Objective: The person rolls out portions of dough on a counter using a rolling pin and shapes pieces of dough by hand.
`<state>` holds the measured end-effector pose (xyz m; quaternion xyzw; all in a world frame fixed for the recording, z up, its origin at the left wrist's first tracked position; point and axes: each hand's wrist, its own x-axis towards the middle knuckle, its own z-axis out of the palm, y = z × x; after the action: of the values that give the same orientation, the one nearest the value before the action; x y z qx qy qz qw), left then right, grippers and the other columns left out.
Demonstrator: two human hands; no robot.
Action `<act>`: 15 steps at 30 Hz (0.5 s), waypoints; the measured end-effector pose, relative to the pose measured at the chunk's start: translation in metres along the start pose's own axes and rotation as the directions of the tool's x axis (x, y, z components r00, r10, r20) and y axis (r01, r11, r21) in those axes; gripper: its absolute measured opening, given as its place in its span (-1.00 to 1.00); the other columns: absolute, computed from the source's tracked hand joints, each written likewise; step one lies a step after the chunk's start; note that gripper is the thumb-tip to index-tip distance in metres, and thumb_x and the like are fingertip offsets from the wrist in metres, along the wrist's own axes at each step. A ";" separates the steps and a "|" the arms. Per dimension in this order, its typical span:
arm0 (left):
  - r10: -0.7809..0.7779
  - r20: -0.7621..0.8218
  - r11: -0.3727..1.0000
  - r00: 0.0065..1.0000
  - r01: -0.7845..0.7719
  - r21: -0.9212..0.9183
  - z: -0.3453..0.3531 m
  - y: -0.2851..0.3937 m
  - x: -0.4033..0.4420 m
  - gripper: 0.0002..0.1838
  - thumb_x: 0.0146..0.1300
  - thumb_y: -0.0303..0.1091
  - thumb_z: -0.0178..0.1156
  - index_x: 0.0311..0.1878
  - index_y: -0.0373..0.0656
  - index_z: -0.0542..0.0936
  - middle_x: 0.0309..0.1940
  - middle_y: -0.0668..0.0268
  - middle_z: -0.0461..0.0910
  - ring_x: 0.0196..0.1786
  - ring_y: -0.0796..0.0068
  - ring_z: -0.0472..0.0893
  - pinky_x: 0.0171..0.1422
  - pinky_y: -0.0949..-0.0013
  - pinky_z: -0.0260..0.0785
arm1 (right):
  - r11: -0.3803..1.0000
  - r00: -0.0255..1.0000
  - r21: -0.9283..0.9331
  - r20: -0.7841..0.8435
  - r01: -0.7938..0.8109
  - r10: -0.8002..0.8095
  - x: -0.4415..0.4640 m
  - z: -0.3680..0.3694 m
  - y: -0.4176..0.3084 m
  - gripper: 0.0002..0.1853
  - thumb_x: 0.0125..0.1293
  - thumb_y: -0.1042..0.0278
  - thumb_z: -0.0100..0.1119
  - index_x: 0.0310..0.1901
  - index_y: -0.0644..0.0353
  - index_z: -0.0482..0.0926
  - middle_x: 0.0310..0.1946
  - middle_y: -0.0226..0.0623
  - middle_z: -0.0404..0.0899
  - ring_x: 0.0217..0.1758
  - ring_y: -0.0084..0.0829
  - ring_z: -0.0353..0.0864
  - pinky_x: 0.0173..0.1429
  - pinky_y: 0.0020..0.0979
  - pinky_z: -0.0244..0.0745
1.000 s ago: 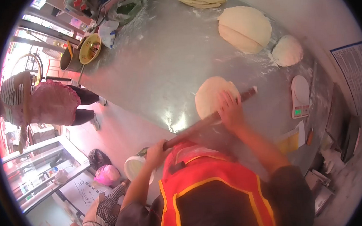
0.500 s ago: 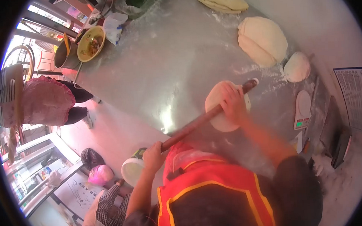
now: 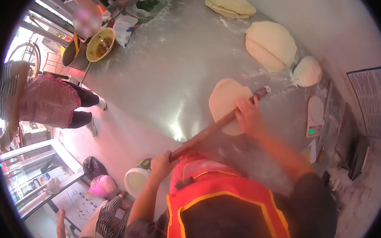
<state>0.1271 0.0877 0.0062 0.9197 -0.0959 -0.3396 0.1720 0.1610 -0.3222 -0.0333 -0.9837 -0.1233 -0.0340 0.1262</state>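
A long brown rolling pin [image 3: 212, 129] lies at a slant across a flat round of dough [image 3: 229, 95] on the floury metal worktop [image 3: 154, 78]. My left hand [image 3: 162, 164] is closed around the pin's near end, close to the red apron [image 3: 211, 178]. Nearer the far end, my right hand [image 3: 249, 117] grips the pin over the dough's right side, its fingers bent across the wood. Most of the dough shows beyond the pin, and a small part shows on my side of it.
Large dough lumps [image 3: 270, 46] and a smaller ball [image 3: 307, 71] sit at back right, by a folded piece [image 3: 230, 5]. A scale [image 3: 315, 116] stands right. Bowls [image 3: 100, 45] are far left; a bucket [image 3: 137, 182] is below. Two people are on the left.
The rolling pin and my right hand have come back toward me over the dough, uncovering more of its far part. My left hand still holds the near end. The view has shifted slightly.
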 end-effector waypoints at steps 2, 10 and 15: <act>-0.012 -0.012 1.000 1.000 0.012 -0.024 0.003 -0.007 0.003 -0.54 0.15 0.10 0.29 -0.22 -0.14 0.55 -0.38 0.08 0.65 -0.26 -0.04 0.64 -0.19 0.00 0.44 | 0.999 0.994 -0.032 -0.109 0.026 -0.029 0.060 0.002 -0.007 -0.38 0.33 0.16 0.03 0.38 0.22 0.25 0.42 -0.08 0.22 0.51 -0.10 0.15 0.51 0.15 -0.08; -0.033 0.065 0.999 0.997 0.031 0.032 0.056 0.041 -0.026 -0.51 0.12 0.16 0.29 -0.19 -0.11 0.59 -0.36 0.06 0.66 -0.22 -0.03 0.66 -0.13 0.02 0.47 | 0.998 0.999 -0.033 -0.005 -0.044 0.044 -0.046 -0.009 -0.006 -0.36 0.35 0.13 0.01 0.41 0.22 0.21 0.45 -0.12 0.17 0.54 -0.15 0.09 0.54 0.11 -0.13; -0.076 0.004 0.996 0.997 0.076 -0.040 0.060 0.058 -0.045 -0.52 0.10 0.18 0.29 -0.18 -0.05 0.65 -0.31 0.09 0.68 -0.21 -0.02 0.66 -0.10 0.03 0.47 | 0.969 0.977 0.132 -0.029 -0.207 0.212 -0.113 -0.032 0.002 -0.34 0.28 0.27 0.15 0.40 0.23 0.22 0.44 -0.05 0.18 0.50 -0.02 0.15 0.52 0.06 -0.03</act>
<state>0.0505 0.0324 0.0118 0.9186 -0.0542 -0.3491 0.1771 0.0507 -0.3593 -0.0138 -0.9801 -0.0180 -0.0337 0.1948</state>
